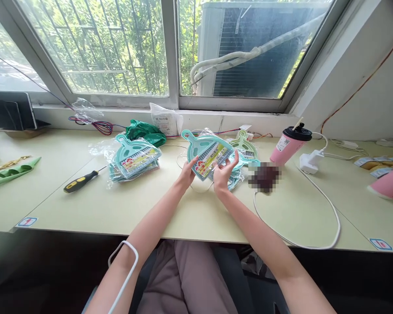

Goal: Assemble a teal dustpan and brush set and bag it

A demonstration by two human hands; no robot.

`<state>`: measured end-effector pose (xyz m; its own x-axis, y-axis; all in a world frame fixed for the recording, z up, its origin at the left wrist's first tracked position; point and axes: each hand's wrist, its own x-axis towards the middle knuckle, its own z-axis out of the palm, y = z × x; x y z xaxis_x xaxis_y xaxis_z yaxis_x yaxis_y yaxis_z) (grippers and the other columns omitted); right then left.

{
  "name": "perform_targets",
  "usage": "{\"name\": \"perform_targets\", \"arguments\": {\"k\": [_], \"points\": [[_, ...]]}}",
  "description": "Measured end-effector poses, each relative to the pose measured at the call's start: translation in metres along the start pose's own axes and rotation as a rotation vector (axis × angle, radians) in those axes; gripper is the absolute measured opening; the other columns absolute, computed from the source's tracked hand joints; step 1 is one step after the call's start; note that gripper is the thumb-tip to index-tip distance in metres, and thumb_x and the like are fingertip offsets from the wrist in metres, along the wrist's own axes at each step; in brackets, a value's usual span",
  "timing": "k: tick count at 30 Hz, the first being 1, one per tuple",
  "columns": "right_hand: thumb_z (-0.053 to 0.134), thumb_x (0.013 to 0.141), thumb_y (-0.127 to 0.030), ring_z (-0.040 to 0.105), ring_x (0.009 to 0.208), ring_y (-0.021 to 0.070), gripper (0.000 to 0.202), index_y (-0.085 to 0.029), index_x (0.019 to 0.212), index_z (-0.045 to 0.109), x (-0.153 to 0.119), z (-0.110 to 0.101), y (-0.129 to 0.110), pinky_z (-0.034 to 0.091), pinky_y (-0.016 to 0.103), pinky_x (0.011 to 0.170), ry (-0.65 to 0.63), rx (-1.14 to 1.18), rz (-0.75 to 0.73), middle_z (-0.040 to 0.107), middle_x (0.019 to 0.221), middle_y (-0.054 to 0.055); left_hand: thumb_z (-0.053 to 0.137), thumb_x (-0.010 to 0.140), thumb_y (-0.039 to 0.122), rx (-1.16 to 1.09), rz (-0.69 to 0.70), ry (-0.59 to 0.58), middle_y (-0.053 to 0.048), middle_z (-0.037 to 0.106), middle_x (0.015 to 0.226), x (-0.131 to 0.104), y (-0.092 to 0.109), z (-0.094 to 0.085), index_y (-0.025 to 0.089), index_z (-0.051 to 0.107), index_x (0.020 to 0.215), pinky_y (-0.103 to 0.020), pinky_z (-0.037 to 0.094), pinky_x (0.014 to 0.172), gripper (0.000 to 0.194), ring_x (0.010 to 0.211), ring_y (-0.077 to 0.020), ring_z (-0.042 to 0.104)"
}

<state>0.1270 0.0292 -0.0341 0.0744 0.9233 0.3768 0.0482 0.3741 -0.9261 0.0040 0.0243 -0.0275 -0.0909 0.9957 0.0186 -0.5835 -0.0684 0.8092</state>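
Observation:
A teal dustpan-and-brush set (pixel 212 158) with a yellow and white label is held up over the middle of the table, its handle pointing to the upper left. My left hand (pixel 187 172) grips its lower left edge, thumb on the front. My right hand (pixel 223 174) holds the right side, its fingers bent around the lower edge. Behind and below my right hand lie more sets in clear wrap, among them a green one (pixel 245 144). To the left is a stack of similar teal sets (pixel 136 158) in clear plastic.
A black and yellow screwdriver (pixel 81 182) lies left of the stack. Green plastic (pixel 146 132) is behind it. On the right stand a pink cup (pixel 290 145) and a white charger (pixel 311 161) with a looping cable. The table (pixel 118 218) ends just before my lap.

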Motion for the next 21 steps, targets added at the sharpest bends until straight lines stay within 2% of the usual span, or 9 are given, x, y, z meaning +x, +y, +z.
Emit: {"name": "perform_targets", "arguments": {"k": [2,4,9,15,21], "points": [[0.043,0.087,-0.025,0.060,0.116,0.0186,0.078,-0.031,0.152,0.000,0.000,0.001,0.002,0.049,0.040,0.098,0.146,0.028,0.017,0.025,0.154,0.017,0.082,0.066,0.040,0.006,-0.002,-0.018,-0.008,0.074,0.092,-0.001,-0.009,0.002,0.013,0.066,0.097,-0.037,0.054,0.087,0.044,0.089,-0.0237,0.069],[0.041,0.088,-0.026,0.063,0.111,0.0172,0.077,-0.032,0.151,-0.002,0.001,0.001,0.005,0.050,0.039,0.097,0.205,0.006,0.029,0.028,0.153,0.017,0.083,0.065,0.039,0.017,-0.014,-0.060,-0.008,0.074,0.094,-0.002,-0.015,0.003,0.014,0.067,0.097,-0.037,0.054,0.086,0.044,0.090,-0.0231,0.069],[0.040,0.089,-0.024,0.066,0.103,0.0161,0.077,-0.031,0.151,-0.005,0.004,0.001,0.007,0.050,0.038,0.096,0.234,0.010,0.070,0.033,0.152,0.018,0.083,0.065,0.040,0.079,-0.036,-0.090,-0.009,0.072,0.098,-0.002,-0.017,0.001,0.014,0.068,0.098,-0.037,0.054,0.085,0.045,0.095,-0.0244,0.068],[0.044,0.087,-0.022,0.064,0.103,0.0169,0.085,-0.030,0.150,-0.012,0.001,0.003,0.005,0.051,0.038,0.095,0.266,0.045,0.116,0.037,0.147,0.018,0.087,0.053,0.029,0.198,-0.037,-0.089,-0.009,0.072,0.097,0.000,-0.012,-0.002,0.014,0.069,0.100,-0.033,0.054,0.076,0.053,0.086,-0.0215,0.067],[0.053,0.086,-0.031,0.060,0.112,0.0208,0.086,-0.033,0.151,-0.002,0.005,0.003,0.012,0.051,0.042,0.096,0.201,0.055,0.129,0.038,0.147,0.015,0.084,0.049,0.019,0.213,-0.003,-0.024,-0.008,0.073,0.089,0.005,-0.006,-0.009,0.012,0.068,0.094,-0.036,0.054,0.077,0.048,0.082,-0.0216,0.068]]}}
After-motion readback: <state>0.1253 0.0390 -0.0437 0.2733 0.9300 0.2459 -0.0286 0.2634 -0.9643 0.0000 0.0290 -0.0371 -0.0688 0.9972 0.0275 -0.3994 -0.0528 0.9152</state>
